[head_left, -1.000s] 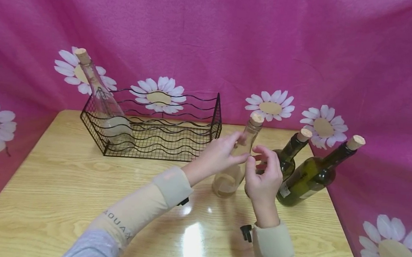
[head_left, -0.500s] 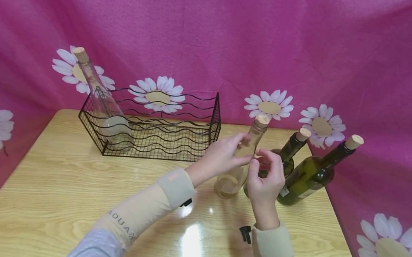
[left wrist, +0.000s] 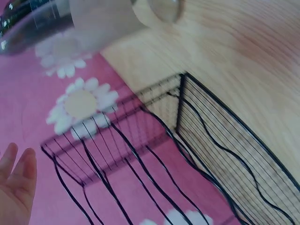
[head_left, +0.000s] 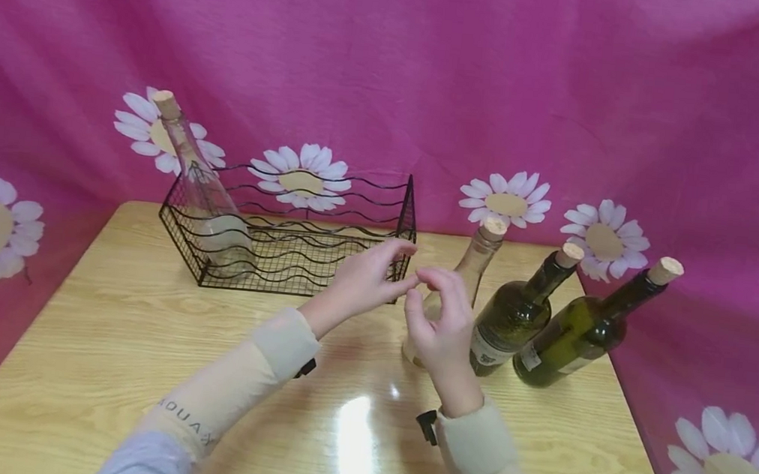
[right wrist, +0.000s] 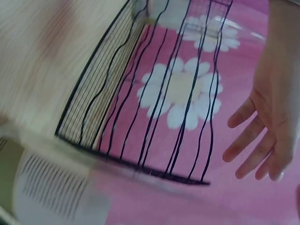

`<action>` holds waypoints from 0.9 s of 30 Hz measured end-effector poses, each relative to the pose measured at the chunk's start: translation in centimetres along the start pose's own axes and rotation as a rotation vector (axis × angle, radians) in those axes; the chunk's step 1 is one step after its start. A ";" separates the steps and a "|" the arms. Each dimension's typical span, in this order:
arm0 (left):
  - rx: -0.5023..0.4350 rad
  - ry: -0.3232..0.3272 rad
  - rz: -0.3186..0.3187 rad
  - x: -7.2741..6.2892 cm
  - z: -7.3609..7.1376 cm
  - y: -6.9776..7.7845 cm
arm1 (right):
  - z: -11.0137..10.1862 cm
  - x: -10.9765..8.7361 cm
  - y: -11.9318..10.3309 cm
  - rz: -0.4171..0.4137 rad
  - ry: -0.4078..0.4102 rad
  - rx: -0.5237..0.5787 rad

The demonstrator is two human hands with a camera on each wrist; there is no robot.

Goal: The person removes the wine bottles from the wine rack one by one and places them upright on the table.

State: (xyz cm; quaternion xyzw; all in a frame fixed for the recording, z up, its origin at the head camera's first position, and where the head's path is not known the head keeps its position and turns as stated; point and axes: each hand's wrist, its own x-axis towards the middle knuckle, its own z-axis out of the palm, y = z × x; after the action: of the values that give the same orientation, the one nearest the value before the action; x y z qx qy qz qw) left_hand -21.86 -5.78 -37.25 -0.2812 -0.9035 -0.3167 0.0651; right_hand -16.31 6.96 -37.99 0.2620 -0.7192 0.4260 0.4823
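Note:
In the head view my left hand (head_left: pixel 364 275) hovers before the right end of a black wire rack (head_left: pixel 410 217), fingers extended and holding nothing. Its fingers (left wrist: pixel 21 176) also show in the left wrist view. My right hand (head_left: pixel 443 322) has thumb and fingers loosely curved with a gap between them. It overlaps a clear corked glass bottle (head_left: pixel 474 268) standing upright right of the rack, hiding part of its body. My two hands' fingertips nearly meet in the head view. Inside the rack's left end leans another clear corked bottle (head_left: pixel 215 215).
Two corked green wine bottles, a nearer one (head_left: pixel 511 316) and a farther one (head_left: pixel 577 333), stand at the right of the wooden table (head_left: pixel 138 366). A pink daisy-patterned cloth (head_left: pixel 367 63) hangs behind and along the sides.
My left hand has let go of the clear bottle and drawn left. My right hand has moved left across the front of that bottle, which stays standing.

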 end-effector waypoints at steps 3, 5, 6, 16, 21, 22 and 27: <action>-0.007 0.052 -0.026 -0.5 -0.9 -1.2 | 1.1 0.4 0.1 0.117 -0.099 0.021; -0.015 0.081 -0.044 -0.8 -1.4 -1.9 | 1.9 0.6 0.2 0.219 -0.147 0.028; -0.015 0.094 -0.051 -1.0 -1.6 -2.2 | 2.3 0.7 0.4 0.276 -0.159 0.038; 0.011 0.165 -0.118 -2.4 -3.0 -4.1 | 6.3 2.4 2.6 0.662 -0.101 -0.054; 0.031 0.186 -0.098 -2.9 -3.2 -4.8 | 7.6 2.5 4.3 0.770 0.023 -0.107; 0.037 0.191 -0.100 -3.0 -3.3 -4.9 | 7.8 2.5 4.6 0.796 0.038 -0.107; 0.055 0.179 -0.130 -3.5 -3.6 -5.5 | 8.8 2.4 5.8 0.929 0.099 -0.106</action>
State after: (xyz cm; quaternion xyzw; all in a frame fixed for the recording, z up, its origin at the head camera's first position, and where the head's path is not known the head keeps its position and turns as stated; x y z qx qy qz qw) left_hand -22.14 -13.14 -38.39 -0.1907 -0.9187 -0.3194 0.1327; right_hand -26.00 2.33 -39.38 -0.1333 -0.7571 0.5714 0.2872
